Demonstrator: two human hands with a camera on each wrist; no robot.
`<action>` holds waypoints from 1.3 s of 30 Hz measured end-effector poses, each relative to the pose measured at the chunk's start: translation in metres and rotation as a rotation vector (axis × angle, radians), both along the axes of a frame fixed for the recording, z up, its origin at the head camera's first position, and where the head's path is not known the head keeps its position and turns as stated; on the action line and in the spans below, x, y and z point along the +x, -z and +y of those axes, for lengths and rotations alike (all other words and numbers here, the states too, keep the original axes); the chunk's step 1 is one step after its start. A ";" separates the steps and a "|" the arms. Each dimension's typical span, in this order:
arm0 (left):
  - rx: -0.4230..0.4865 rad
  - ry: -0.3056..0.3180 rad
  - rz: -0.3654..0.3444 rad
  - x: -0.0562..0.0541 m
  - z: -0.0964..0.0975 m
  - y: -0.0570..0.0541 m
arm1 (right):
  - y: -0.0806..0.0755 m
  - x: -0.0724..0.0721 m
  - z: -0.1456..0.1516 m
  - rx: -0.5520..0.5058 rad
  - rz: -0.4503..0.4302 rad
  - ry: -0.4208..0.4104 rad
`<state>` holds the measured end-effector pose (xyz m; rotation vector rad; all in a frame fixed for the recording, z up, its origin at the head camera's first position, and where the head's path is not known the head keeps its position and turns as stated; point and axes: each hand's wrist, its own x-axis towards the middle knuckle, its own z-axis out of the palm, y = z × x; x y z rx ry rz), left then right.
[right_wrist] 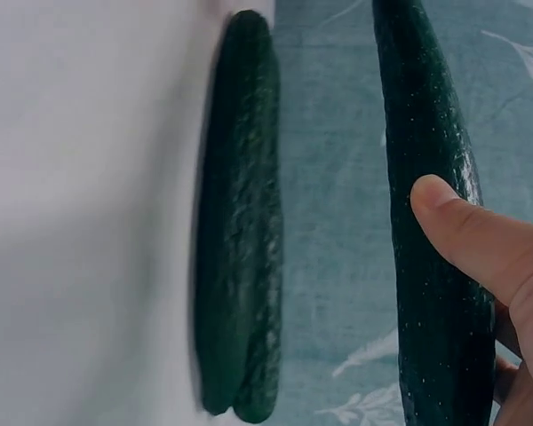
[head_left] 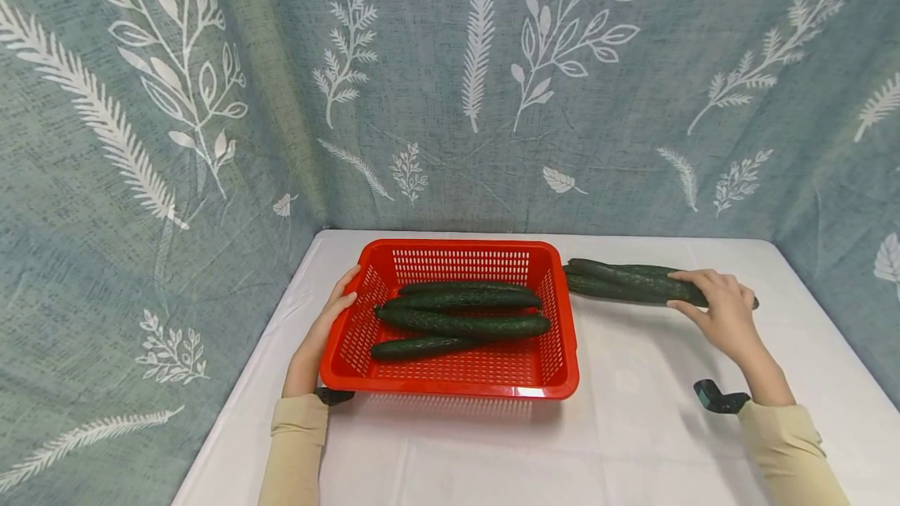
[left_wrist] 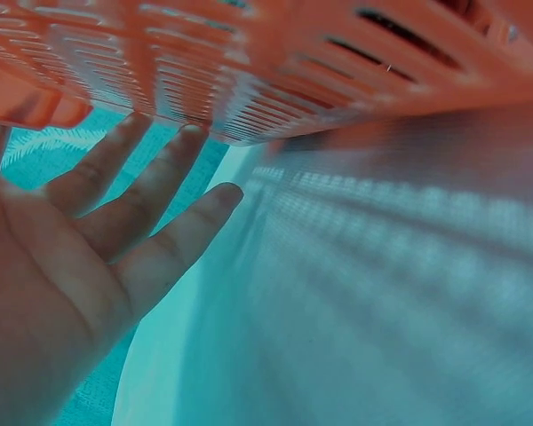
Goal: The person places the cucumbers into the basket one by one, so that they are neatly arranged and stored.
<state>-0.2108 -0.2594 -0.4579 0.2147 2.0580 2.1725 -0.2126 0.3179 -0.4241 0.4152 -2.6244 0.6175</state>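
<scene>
My right hand (head_left: 724, 315) pinches a dark green cucumber (head_left: 629, 278) near its right end, at the back right of the table. In the right wrist view, the thumb presses along the side of this cucumber (right_wrist: 435, 222), which is held up off the table. Two more cucumbers (right_wrist: 240, 222) lie side by side beneath it. My left hand (head_left: 325, 334) touches the left side of a red plastic basket (head_left: 450, 390); its fingers are extended against the slotted wall in the left wrist view. Several cucumbers (head_left: 460, 325) lie lengthwise inside the basket.
A white cloth covers the table (head_left: 492, 451). Blue-green curtains (head_left: 436, 100) with white leaf prints hang behind the table and at both sides. The basket's right wall stands close to the left ends of the loose cucumbers.
</scene>
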 end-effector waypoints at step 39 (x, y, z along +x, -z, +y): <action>0.034 0.018 0.006 0.002 0.001 0.003 | -0.049 0.004 -0.067 -0.105 -0.139 -0.098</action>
